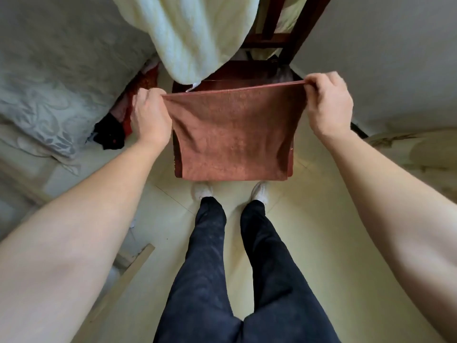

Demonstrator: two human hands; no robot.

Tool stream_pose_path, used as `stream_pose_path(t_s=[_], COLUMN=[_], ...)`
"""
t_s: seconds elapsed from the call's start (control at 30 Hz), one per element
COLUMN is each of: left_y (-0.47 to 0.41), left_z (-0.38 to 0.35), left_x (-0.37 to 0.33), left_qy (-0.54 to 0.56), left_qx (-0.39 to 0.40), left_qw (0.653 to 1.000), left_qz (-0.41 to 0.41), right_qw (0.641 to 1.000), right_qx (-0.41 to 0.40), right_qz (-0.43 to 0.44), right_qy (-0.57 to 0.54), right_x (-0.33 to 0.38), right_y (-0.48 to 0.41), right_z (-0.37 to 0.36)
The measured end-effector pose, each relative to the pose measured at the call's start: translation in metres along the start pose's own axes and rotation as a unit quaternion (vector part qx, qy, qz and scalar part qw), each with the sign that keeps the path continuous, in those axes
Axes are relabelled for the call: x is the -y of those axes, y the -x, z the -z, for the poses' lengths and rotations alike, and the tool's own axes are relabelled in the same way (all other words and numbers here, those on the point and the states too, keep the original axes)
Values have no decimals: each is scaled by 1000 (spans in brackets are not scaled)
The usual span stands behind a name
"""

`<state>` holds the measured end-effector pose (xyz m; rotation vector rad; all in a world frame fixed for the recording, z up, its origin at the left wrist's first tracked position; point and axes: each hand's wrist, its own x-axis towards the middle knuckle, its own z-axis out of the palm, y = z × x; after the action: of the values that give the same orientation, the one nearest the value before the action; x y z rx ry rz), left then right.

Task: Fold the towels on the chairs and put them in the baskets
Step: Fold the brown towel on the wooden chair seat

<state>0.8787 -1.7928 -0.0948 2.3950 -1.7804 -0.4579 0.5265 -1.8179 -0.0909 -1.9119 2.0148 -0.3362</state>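
A rust-brown towel (232, 134) hangs doubled over in front of me, stretched flat between both hands. My left hand (149, 115) pinches its upper left corner and my right hand (329, 102) pinches its upper right corner. Behind the towel stands a dark wooden chair (269, 38), its seat mostly hidden. A cream-white fluffy towel (195, 35) is draped over the chair's back and hangs down on the left side. No basket is in view.
A bed with a grey patterned cover (49, 78) fills the left side. Red and black cloth items (116, 127) lie between bed and chair. My legs and white shoes (202, 190) stand on the pale tiled floor. A wooden plank (133, 266) lies at lower left.
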Motion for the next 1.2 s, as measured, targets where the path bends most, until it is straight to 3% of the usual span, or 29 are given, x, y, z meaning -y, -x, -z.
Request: stream_pose_path(t_s=[0.23, 0.37, 0.43, 0.53, 0.7, 0.97, 1.2], left_y=[54, 79, 86, 85, 84, 53, 68], left_z=[86, 123, 138, 153, 173, 155, 155], left_x=[-25, -34, -33, -27, -31, -27, -31], left_qy=[3, 4, -1, -4, 72, 172, 163], left_qx=[-100, -92, -73, -73, -159, -68, -172], left_qw=[995, 996, 997, 996, 982, 983, 971], left_qz=[-7, -23, -30, -41, -67, 9, 1], right_qw=[999, 995, 994, 997, 990, 990, 988], right_qx=[-32, 90, 100, 45, -88, -79, -114], right_qz=[34, 50, 33, 3, -17, -19, -4], right_qy=[-14, -12, -22, -64, -113, -113, -99], right_x=[15, 25, 32, 47, 75, 65, 63], right_y=[36, 40, 45, 53, 61, 45, 59], right_z=[75, 117, 140, 171, 192, 167, 159])
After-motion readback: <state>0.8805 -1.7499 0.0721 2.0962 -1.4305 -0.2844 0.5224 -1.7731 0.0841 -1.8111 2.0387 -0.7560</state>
